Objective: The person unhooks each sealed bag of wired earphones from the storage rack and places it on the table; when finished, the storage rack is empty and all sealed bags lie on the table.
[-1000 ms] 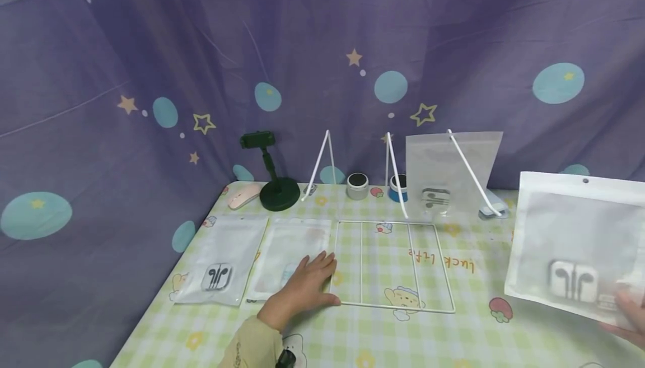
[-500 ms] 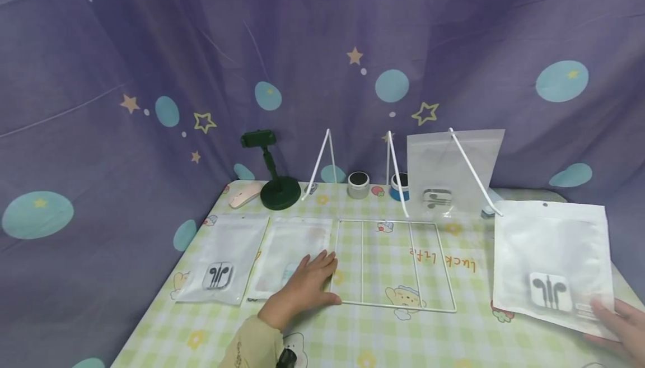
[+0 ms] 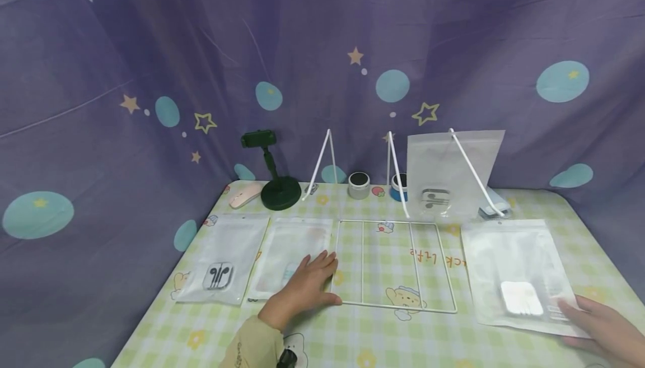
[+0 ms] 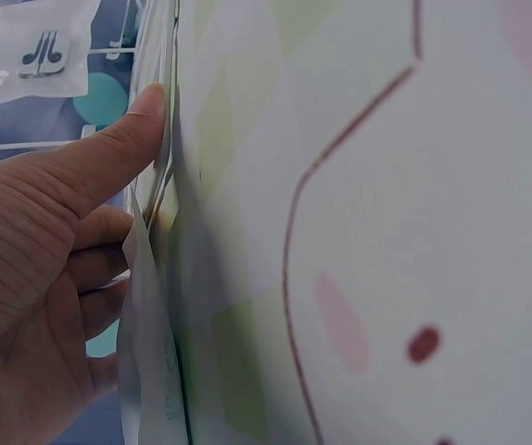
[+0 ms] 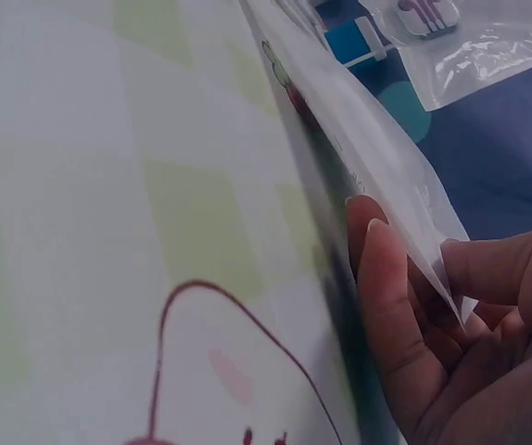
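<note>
At the right, my right hand (image 3: 607, 326) pinches the lower right corner of a white zip pouch (image 3: 504, 256) with boxed earphones showing inside. The right wrist view shows the thumb above the pouch corner and fingers beneath it. My left hand (image 3: 306, 287) rests with its fingers spread at the left side of a white wire display rack (image 3: 385, 305), thumb at its front left corner, over a second pouch (image 3: 304, 236). Another earphone pouch (image 3: 229, 245) lies flat further left. From the rack's right hook (image 3: 471, 166) hangs one more pouch (image 3: 428, 166).
Behind the rack stand a grey round-topped jar (image 3: 359, 187) and a blue one (image 3: 398, 193). A green phone stand (image 3: 280, 193) and a pink mouse (image 3: 245, 195) are at the back left. A purple curtain (image 3: 302, 37) hangs behind the checkered table.
My right hand has brought the pouch leftward and down, from raised at the right edge to low over the table beside the rack. The left hand has stayed in place.
</note>
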`<state>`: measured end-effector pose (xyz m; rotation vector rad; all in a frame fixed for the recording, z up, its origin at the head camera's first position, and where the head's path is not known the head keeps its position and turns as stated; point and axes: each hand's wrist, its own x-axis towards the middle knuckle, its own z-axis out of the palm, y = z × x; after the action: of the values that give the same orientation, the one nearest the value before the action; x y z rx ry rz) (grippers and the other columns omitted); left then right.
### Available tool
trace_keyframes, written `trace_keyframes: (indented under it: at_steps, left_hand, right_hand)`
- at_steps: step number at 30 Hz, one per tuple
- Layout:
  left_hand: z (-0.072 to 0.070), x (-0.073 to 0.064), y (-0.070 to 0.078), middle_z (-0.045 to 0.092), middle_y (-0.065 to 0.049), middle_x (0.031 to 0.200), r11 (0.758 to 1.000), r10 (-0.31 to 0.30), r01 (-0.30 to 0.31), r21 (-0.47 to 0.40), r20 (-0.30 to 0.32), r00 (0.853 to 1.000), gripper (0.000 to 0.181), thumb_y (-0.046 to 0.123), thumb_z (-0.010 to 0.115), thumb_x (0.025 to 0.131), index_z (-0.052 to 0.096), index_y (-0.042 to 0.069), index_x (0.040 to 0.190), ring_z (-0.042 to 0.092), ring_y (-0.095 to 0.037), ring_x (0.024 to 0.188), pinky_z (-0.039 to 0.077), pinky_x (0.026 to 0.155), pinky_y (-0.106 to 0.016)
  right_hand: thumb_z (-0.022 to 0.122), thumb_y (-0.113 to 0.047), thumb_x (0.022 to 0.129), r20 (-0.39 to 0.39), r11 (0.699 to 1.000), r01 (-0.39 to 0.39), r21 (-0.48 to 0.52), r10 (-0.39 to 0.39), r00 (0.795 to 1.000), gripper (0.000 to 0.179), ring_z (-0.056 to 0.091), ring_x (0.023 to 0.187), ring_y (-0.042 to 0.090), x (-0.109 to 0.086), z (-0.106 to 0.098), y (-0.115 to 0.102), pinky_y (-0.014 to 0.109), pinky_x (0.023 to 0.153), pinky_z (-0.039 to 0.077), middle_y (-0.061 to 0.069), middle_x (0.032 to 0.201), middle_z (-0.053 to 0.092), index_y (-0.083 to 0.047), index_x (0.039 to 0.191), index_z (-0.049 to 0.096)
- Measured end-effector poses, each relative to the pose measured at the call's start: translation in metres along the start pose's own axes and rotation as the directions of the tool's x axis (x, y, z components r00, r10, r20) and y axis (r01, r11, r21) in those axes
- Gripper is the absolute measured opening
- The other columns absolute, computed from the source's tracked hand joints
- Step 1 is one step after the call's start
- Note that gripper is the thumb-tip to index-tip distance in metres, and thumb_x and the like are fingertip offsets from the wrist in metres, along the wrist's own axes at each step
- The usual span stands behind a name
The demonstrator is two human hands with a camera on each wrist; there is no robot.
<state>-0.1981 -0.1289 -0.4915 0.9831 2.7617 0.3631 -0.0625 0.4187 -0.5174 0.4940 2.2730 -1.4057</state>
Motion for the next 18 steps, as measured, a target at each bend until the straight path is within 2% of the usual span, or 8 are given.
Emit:
trace_keyframes:
  at_steps: [2, 4, 6, 9, 11, 13, 16, 18]
  left_hand:
    - [0.000, 0.000, 0.000, 0.034, -0.012, 0.155, 1.000, 0.003, -0.003, 0.001, -0.003, 1.000, 0.089, 0.053, 0.073, 0.079, 0.043, 0.002, 0.146, 0.026, -0.031, 0.144, 0.019, 0.113, -0.059]
    - [0.000, 0.000, 0.000, 0.035, -0.012, 0.155, 1.000, 0.005, -0.005, 0.004, -0.005, 1.000, 0.089, 0.053, 0.073, 0.079, 0.043, 0.002, 0.146, 0.027, -0.031, 0.144, 0.020, 0.113, -0.059]
    - [-0.001, 0.000, 0.000, 0.035, -0.012, 0.155, 1.000, 0.006, -0.006, 0.005, -0.006, 1.000, 0.089, 0.052, 0.074, 0.079, 0.043, 0.002, 0.146, 0.027, -0.031, 0.144, 0.020, 0.112, -0.059]
    - [-0.001, 0.000, 0.000, 0.035, -0.013, 0.155, 1.000, 0.008, -0.008, 0.002, -0.006, 1.000, 0.089, 0.052, 0.074, 0.079, 0.044, 0.002, 0.146, 0.027, -0.031, 0.144, 0.020, 0.112, -0.059]
    - [-0.001, 0.000, 0.000, 0.035, -0.012, 0.155, 1.000, 0.007, -0.007, 0.000, -0.004, 1.000, 0.089, 0.052, 0.074, 0.079, 0.043, 0.002, 0.146, 0.027, -0.031, 0.144, 0.020, 0.112, -0.059]
    - [-0.001, 0.000, 0.000, 0.034, -0.012, 0.155, 1.000, 0.007, -0.007, -0.003, -0.002, 1.000, 0.089, 0.051, 0.074, 0.079, 0.043, 0.002, 0.146, 0.027, -0.031, 0.144, 0.020, 0.113, -0.059]
    - [-0.001, 0.000, 0.000, 0.034, -0.012, 0.155, 1.000, 0.004, -0.004, 0.002, 0.000, 1.000, 0.089, 0.052, 0.074, 0.079, 0.043, 0.002, 0.146, 0.026, -0.031, 0.144, 0.019, 0.113, -0.059]
    - [-0.001, 0.000, 0.001, 0.034, -0.012, 0.155, 1.000, 0.003, -0.003, 0.005, 0.000, 1.000, 0.089, 0.052, 0.073, 0.079, 0.043, 0.002, 0.146, 0.026, -0.031, 0.144, 0.019, 0.113, -0.059]
  right_hand:
    - [0.026, -0.050, 0.105, 0.024, 1.000, 0.021, -0.018, -0.020, 1.000, 0.090, 0.015, 0.130, 0.063, -0.001, 0.003, -0.005, 0.035, 0.083, 0.056, 0.051, 0.140, -0.003, 0.027, 0.136, -0.009]
    - [0.025, -0.047, 0.106, 0.051, 0.999, 0.040, 0.000, -0.040, 0.998, 0.089, 0.005, 0.130, 0.063, -0.001, 0.005, -0.009, 0.035, 0.083, 0.055, 0.051, 0.139, -0.008, 0.028, 0.134, -0.013]
    - [0.027, -0.045, 0.106, 0.063, 0.998, 0.046, 0.032, -0.048, 0.997, 0.089, 0.002, 0.131, 0.062, -0.001, 0.007, -0.013, 0.036, 0.084, 0.055, 0.052, 0.138, -0.009, 0.028, 0.133, -0.015]
    - [0.031, -0.046, 0.106, 0.060, 0.998, 0.050, 0.030, -0.051, 0.997, 0.090, 0.013, 0.132, 0.061, 0.002, 0.011, -0.018, 0.036, 0.084, 0.055, 0.052, 0.139, -0.006, 0.028, 0.135, -0.011]
    - [0.035, -0.047, 0.105, 0.034, 0.999, 0.035, 0.033, -0.036, 0.999, 0.091, 0.034, 0.129, 0.055, 0.004, 0.015, -0.021, 0.036, 0.083, 0.055, 0.050, 0.141, -0.001, 0.027, 0.138, -0.005]
    - [0.039, -0.048, 0.104, 0.021, 0.999, 0.024, 0.044, -0.025, 0.999, 0.092, 0.054, 0.117, 0.042, 0.006, 0.018, -0.024, 0.035, 0.082, 0.056, 0.049, 0.142, 0.000, 0.025, 0.141, -0.004]
    - [0.042, -0.047, 0.103, -0.008, 1.000, 0.021, 0.022, -0.021, 1.000, 0.090, 0.062, 0.104, 0.024, 0.007, 0.022, -0.027, 0.034, 0.080, 0.056, 0.048, 0.143, 0.004, 0.024, 0.142, 0.001]
    - [0.046, -0.045, 0.102, -0.032, 0.999, 0.034, -0.030, -0.035, 0.999, 0.089, 0.063, 0.099, 0.024, 0.008, 0.023, -0.028, 0.035, 0.077, 0.057, 0.048, 0.141, 0.017, 0.024, 0.142, 0.007]
